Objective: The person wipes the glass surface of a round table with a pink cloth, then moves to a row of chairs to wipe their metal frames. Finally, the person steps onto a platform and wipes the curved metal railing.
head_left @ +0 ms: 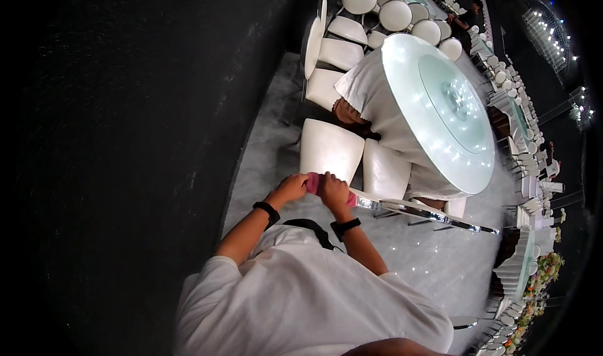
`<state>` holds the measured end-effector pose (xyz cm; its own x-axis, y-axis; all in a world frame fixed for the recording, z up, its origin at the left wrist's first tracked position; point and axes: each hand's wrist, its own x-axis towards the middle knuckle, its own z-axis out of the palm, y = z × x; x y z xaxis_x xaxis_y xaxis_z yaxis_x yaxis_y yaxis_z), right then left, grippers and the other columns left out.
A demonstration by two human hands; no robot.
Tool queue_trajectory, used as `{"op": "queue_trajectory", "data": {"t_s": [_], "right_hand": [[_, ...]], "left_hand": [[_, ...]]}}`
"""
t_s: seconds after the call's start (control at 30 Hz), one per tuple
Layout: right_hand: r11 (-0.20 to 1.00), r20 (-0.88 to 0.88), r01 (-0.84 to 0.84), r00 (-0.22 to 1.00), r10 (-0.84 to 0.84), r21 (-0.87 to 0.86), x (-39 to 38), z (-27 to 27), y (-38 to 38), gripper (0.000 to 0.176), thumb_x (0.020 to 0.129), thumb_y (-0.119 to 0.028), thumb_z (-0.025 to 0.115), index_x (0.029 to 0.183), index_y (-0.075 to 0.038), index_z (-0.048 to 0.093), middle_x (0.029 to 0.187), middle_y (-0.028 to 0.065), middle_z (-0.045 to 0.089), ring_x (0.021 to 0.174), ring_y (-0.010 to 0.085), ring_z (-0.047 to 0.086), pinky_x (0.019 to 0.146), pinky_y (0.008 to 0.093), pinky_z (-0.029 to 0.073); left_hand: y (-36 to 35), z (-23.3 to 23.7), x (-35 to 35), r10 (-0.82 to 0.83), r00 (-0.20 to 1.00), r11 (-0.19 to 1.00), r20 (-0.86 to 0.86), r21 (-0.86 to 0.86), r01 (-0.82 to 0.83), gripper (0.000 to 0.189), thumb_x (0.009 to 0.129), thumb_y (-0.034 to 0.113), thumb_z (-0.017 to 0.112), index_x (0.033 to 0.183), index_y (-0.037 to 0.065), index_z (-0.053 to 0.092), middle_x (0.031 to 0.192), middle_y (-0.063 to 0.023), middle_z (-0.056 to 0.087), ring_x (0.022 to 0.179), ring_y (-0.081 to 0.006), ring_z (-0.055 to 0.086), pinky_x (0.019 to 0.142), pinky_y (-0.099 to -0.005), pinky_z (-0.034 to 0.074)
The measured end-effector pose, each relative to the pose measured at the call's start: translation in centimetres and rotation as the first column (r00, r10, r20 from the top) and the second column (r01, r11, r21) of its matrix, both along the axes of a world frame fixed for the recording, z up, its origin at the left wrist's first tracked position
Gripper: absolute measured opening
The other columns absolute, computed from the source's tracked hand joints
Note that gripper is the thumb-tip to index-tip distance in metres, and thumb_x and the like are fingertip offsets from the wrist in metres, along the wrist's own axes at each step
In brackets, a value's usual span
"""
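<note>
My left hand [292, 187] is closed on one end of a pink cloth [313, 182]. Fingers bent over the same cloth, my right hand [335, 191] is beside it, and a bit of pink shows past its outer edge. Both hands are at the near edge of a white chair [331, 147], in line with a row of shiny silver chair backs [418, 211]. The cloth seems to lie around a chair back's top edge, which my hands mostly hide. Another white seat [384, 169] stands to the right.
A round glass-topped table [402, 98] with a white tablecloth [383, 114] stands ahead, ringed by white chairs [339, 53]. A dark wall or panel [157, 136] runs along the left. More chairs and tables fill the right, with flowers [546, 271]. A person [468, 20] stands far off.
</note>
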<state>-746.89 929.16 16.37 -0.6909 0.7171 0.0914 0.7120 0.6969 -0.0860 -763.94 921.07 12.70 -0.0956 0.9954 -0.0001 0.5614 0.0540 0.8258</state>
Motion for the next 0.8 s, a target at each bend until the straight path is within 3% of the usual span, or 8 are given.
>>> {"op": "queue_trajectory", "data": {"t_s": [0.13, 0.23, 0.33, 0.47, 0.53, 0.6, 0.7, 0.8], "right_hand": [[0.989, -0.156, -0.094, 0.985, 0.076, -0.112, -0.2, 1.2, -2.5, 0.032, 0.082, -0.014, 0.06, 0.114, -0.008, 0.056, 0.093, 0.0137, 0.063, 0.086, 0.0333, 0.063, 0.077, 0.047, 0.047], [0.988, -0.267, -0.135, 0.957, 0.111, -0.074, 3.1, 1.9, -2.7, 0.034, 0.082, -0.011, 0.061, 0.115, -0.007, 0.055, 0.095, 0.0145, 0.062, 0.093, 0.0348, 0.061, 0.082, 0.0475, 0.045], [0.993, -0.349, -0.052, 0.937, 0.013, -0.104, 7.2, 2.9, -2.4, 0.033, 0.084, -0.01, 0.06, 0.116, -0.006, 0.056, 0.1, 0.0149, 0.061, 0.098, 0.0356, 0.058, 0.087, 0.0478, 0.042], [0.967, -0.571, -0.143, 0.821, -0.004, -0.212, 13.2, 1.4, 0.9, 0.026, 0.088, -0.013, 0.057, 0.112, -0.004, 0.06, 0.102, 0.0187, 0.063, 0.097, 0.0406, 0.058, 0.086, 0.0464, 0.044], [0.968, -0.569, -0.133, 0.822, -0.012, -0.213, 16.9, -1.9, 3.2, 0.023, 0.095, -0.016, 0.05, 0.109, -0.001, 0.06, 0.098, 0.0164, 0.065, 0.093, 0.034, 0.061, 0.085, 0.0419, 0.047], [0.789, -0.734, -0.222, 0.566, -0.375, -0.573, 20.6, -7.8, 6.3, 0.025, 0.101, -0.019, 0.045, 0.112, -0.001, 0.06, 0.105, 0.0175, 0.066, 0.097, 0.0292, 0.063, 0.088, 0.0386, 0.048], [0.81, -0.704, -0.163, 0.608, -0.366, -0.563, 22.7, -7.0, 6.6, 0.028, 0.103, -0.02, 0.04, 0.108, -0.001, 0.06, 0.099, 0.0192, 0.069, 0.093, 0.0281, 0.067, 0.082, 0.0372, 0.052], [0.805, -0.658, -0.07, 0.62, -0.427, -0.589, 22.9, -7.0, 6.7, 0.026, 0.101, -0.019, 0.044, 0.106, 0.0, 0.06, 0.095, 0.0216, 0.069, 0.089, 0.0332, 0.068, 0.078, 0.0412, 0.052]], "left_hand": [[-0.3, 0.4, 0.5, -0.117, 0.98, 0.992, -0.162, 0.025, 0.122, 0.022, 0.088, 0.02, 0.063, 0.102, 0.003, 0.064, 0.098, -0.0188, 0.068, 0.092, -0.0431, 0.064, 0.079, -0.0488, 0.051], [-0.2, 2.2, 2.1, -0.057, 0.984, 0.998, -0.168, -0.012, 0.055, 0.024, 0.086, 0.02, 0.065, 0.106, 0.005, 0.064, 0.101, -0.0186, 0.066, 0.096, -0.0412, 0.063, 0.08, -0.0487, 0.051], [1.3, 3.5, 5.1, -0.01, 0.988, 0.991, -0.154, 0.13, 0.03, 0.031, 0.085, 0.018, 0.066, 0.113, 0.007, 0.061, 0.109, -0.0186, 0.063, 0.101, -0.0382, 0.062, 0.082, -0.0475, 0.051], [3.5, 4.5, 11.3, -0.139, 0.974, 0.964, -0.177, 0.201, 0.174, 0.035, 0.084, 0.012, 0.065, 0.118, 0.006, 0.057, 0.112, -0.0185, 0.063, 0.103, -0.0374, 0.062, 0.086, -0.0459, 0.049], [5.5, 4.3, 14.7, -0.195, 0.959, 0.944, -0.207, 0.225, 0.241, 0.039, 0.083, 0.008, 0.063, 0.122, 0.006, 0.057, 0.108, -0.017, 0.066, 0.102, -0.0375, 0.063, 0.087, -0.0464, 0.048], [5.8, 6.3, 17.9, -0.16, 0.974, 0.952, -0.158, 0.237, 0.195, 0.039, 0.083, 0.005, 0.061, 0.121, 0.007, 0.06, 0.104, -0.0159, 0.068, 0.1, -0.036, 0.064, 0.086, -0.047, 0.048], [7.8, 2.5, 22.1, -0.122, 0.945, 0.858, -0.304, 0.447, 0.254, 0.029, 0.08, 0.004, 0.06, 0.109, 0.008, 0.066, 0.101, -0.0154, 0.069, 0.098, -0.0344, 0.065, 0.083, -0.0455, 0.047], [7.2, 4.5, 22.5, -0.129, 0.948, 0.936, -0.291, 0.28, 0.213, 0.028, 0.081, 0.005, 0.06, 0.108, 0.008, 0.067, 0.101, -0.0139, 0.07, 0.096, -0.0332, 0.066, 0.084, -0.0452, 0.047]]}}
